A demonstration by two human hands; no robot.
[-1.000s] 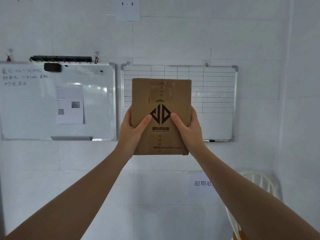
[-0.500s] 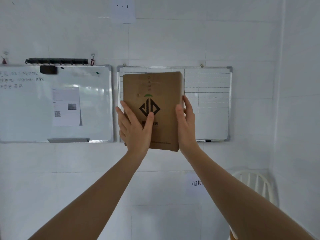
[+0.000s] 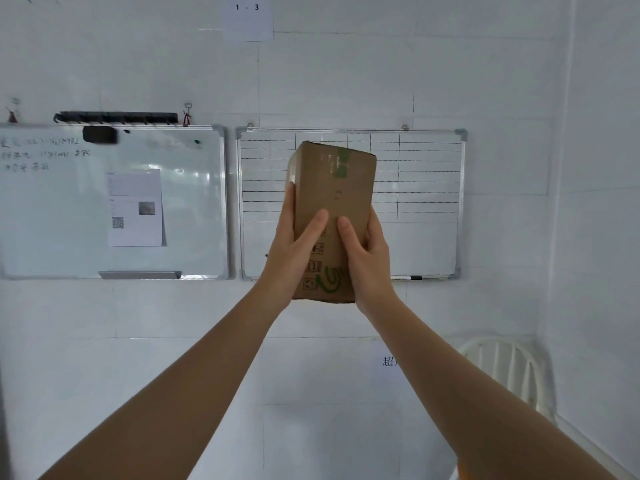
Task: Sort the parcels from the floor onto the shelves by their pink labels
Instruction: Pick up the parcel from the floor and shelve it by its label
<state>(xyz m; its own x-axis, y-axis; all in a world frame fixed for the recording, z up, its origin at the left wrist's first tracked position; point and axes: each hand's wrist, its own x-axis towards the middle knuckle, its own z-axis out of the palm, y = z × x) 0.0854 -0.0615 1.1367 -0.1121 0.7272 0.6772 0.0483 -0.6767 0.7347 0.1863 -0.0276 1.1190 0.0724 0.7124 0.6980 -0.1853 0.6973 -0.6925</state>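
Note:
I hold a brown cardboard parcel (image 3: pixel 334 188) upright at arm's length in front of a white wall. A narrower face is turned toward me, with green tape near the top and green print and handling symbols near the bottom. My left hand (image 3: pixel 294 251) grips its left side, thumb across the front. My right hand (image 3: pixel 367 251) grips the right side, thumb on the front too. No pink label shows on the visible faces. No shelves or floor parcels are in view.
Behind the parcel hangs a gridded whiteboard (image 3: pixel 429 202); a second whiteboard (image 3: pixel 69 209) with a pinned sheet hangs at the left. A paper sign reading "1 - 3" (image 3: pixel 247 15) is high on the wall. A white chair (image 3: pixel 509 372) stands at the lower right corner.
The parcel has been turned in my hands: the broad face with the black diamond logo has swung away, and a narrower face now points at me. Both hands regripped lower on it.

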